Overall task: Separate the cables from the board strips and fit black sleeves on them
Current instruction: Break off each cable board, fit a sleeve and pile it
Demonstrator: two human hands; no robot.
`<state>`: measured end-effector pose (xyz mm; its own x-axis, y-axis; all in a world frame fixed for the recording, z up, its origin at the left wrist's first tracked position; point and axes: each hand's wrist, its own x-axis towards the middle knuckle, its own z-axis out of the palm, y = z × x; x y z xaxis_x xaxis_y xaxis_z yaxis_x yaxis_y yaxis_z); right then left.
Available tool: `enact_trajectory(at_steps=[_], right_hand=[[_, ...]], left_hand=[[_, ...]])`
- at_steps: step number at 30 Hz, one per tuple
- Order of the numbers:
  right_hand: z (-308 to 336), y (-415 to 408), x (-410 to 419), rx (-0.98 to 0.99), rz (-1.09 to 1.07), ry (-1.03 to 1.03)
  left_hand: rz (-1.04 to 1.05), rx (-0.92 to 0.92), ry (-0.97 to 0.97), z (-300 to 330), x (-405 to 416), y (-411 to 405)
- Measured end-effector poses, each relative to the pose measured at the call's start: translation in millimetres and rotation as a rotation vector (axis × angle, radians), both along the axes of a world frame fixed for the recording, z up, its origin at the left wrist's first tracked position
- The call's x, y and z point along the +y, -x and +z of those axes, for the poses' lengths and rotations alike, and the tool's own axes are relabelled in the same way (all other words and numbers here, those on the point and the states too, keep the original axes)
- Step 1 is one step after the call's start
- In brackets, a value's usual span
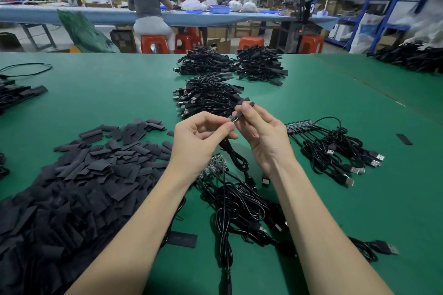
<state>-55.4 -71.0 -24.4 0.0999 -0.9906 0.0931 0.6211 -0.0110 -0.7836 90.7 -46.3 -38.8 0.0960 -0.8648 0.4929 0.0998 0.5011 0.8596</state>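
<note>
The left hand (203,133) pinches the cable (236,159) end; the right hand (260,130) pinches a black sleeve (247,104). The sleeve mouth probably should stay open and aligned while sliding on.

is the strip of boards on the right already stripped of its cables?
No, the board strip right of the hands still has black cables running off it onto the green table.
</note>
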Motion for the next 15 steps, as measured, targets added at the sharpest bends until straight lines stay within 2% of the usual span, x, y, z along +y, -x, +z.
enact_trajectory(at_steps=[6, 15], right_hand=[[3.9, 6.0, -0.2, 0.022, 0.075, -0.005], [-0.9, 3.1, 0.2, 0.201, 0.062, 0.06]], left_hand=[[0.012, -0.011, 0.005, -0.1, 0.6, -0.6], [0.011, -0.091, -0.021, 1.0, 2.1, -6.0]])
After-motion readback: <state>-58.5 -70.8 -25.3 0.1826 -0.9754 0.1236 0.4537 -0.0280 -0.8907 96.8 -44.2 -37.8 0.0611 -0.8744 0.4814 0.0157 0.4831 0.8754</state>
